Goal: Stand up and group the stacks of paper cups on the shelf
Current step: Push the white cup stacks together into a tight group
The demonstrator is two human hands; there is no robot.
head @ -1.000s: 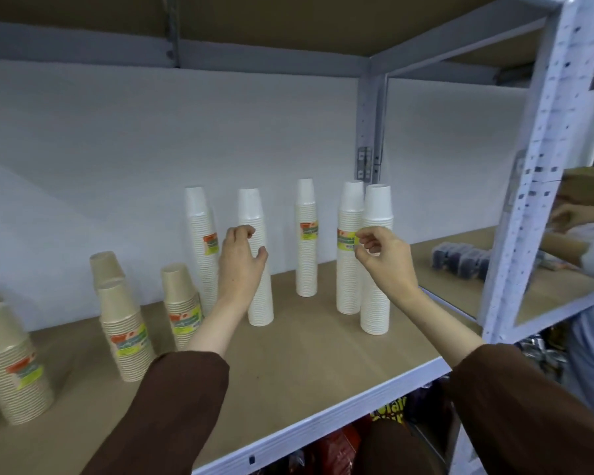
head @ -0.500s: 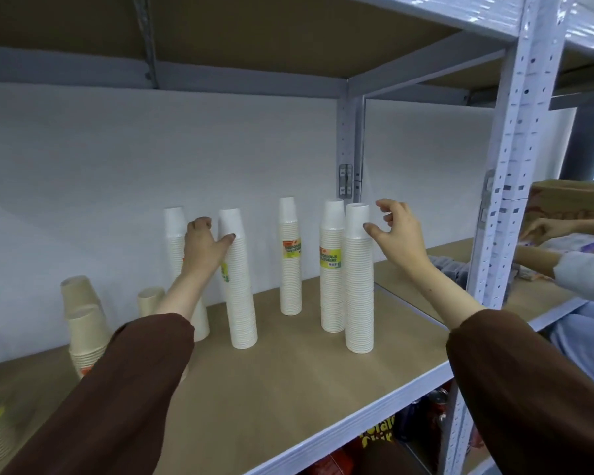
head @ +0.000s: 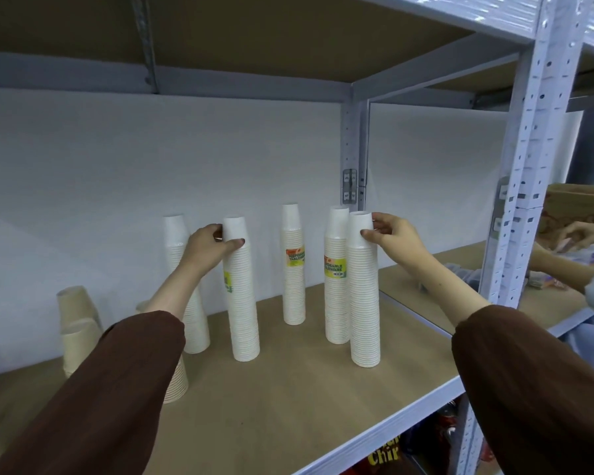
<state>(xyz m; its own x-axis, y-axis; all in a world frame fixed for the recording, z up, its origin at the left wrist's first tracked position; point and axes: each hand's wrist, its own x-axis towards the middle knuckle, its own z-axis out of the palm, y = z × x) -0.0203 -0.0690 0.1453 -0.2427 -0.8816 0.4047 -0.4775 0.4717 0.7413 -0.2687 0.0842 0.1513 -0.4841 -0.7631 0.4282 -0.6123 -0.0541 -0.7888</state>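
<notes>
Several tall white cup stacks stand upright on the wooden shelf (head: 306, 399). My left hand (head: 208, 246) grips the top of the second stack from the left (head: 242, 303); another white stack (head: 189, 296) stands just behind my left forearm. My right hand (head: 390, 236) pinches the top of the rightmost front stack (head: 364, 296), which touches a labelled stack (head: 336, 279) behind it. A thinner labelled stack (head: 293, 265) stands alone between the two pairs.
Shorter beige cup stacks (head: 78, 323) stand at the left, partly hidden by my left sleeve. A grey upright post (head: 525, 186) rises at the right front, beside the shelf edge (head: 384, 423). Another person's hands (head: 576, 234) work on the neighbouring shelf.
Both hands climbed from the middles to the tops of their stacks. My right hand, open beside the stack half a second ago, now pinches its top. The view rose and moved closer.
</notes>
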